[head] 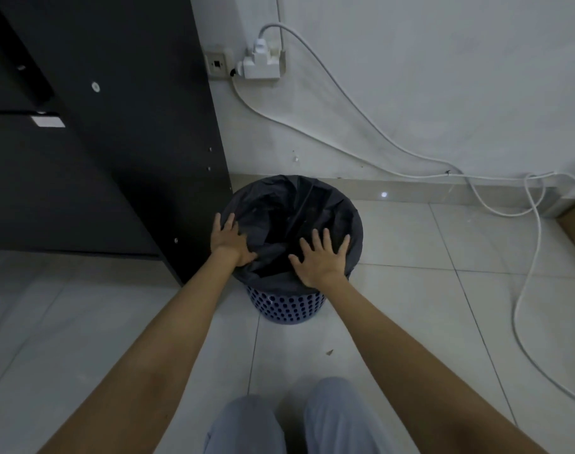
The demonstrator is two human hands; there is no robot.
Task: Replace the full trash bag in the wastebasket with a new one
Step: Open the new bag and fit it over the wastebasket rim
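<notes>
A round blue wastebasket (287,306) with a perforated wall stands on the tiled floor. A black trash bag (279,211) lines it, folded over the rim. My left hand (228,239) lies on the bag at the rim's left side, fingers spread, thumb pressing a fold of the plastic. My right hand (318,257) rests flat on the bag at the near right rim, fingers apart. The inside of the bag is dark; its contents cannot be made out.
A black cabinet (99,142) stands close to the basket's left. Behind is a white wall with a socket adapter (261,62) and white cables (525,257) trailing over the floor at right. My knees (296,421) are at the bottom.
</notes>
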